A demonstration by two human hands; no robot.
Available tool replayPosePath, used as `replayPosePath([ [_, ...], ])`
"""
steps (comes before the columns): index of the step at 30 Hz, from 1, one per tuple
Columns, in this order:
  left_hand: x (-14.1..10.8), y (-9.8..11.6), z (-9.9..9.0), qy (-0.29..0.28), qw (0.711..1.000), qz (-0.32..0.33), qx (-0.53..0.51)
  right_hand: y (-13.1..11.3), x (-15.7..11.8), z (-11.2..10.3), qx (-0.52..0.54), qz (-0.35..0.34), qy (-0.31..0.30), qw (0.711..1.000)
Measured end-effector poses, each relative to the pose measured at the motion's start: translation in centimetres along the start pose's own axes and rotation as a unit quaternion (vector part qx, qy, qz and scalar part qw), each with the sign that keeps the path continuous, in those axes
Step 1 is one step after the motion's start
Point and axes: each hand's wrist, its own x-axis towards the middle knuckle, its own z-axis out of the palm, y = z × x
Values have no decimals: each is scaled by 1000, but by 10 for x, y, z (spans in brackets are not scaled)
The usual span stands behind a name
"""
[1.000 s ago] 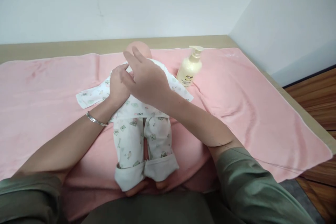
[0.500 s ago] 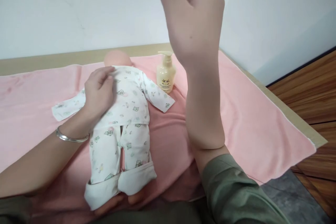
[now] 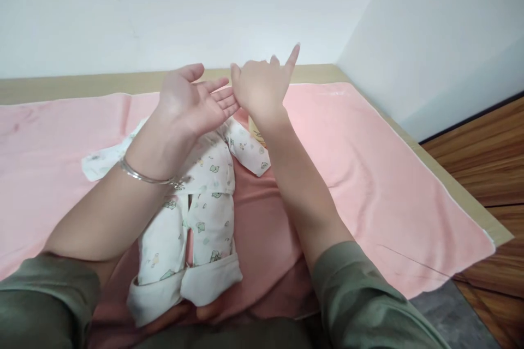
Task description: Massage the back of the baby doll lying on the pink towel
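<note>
My left hand [image 3: 198, 101] is open, palm up, above the chest of a doll in white printed clothes [image 3: 213, 169]; nothing is seen in its palm. Its fingertips reach the side of my right hand [image 3: 262, 84]. Back uppermost, my right hand has most fingers curled and the little finger stretched out. It covers the top of a cream pump bottle [image 3: 257, 131], so the pump and whatever the curled fingers hold are hidden. The doll's head is hidden behind my left hand.
A pink cloth [image 3: 327, 152] lies under the doll and bottle on a wooden table [image 3: 41, 84]. White walls [image 3: 123, 11] stand behind and to the right. Brown wood-grain panels [image 3: 483, 152] are at the right.
My left hand has lifted off the doll, moved right and turned palm up with fingers spread. My right hand has come down from the top of the view to the bottle.
</note>
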Motion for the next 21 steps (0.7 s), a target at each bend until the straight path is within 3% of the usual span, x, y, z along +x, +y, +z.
replayPosePath([
  [5,2,1,8,-4,994,-50,-94,9,14,19,8,-24,-28,999],
  [14,28,0,12,-3,965,-111,-238,-5,18,14,-56,30,-33,997],
  [17,27,1,14,31,963,-120,-239,-12,16,3,-94,70,-67,991],
  [21,2,9,9,97,967,-130,-196,-16,12,-9,-117,101,-109,982],
])
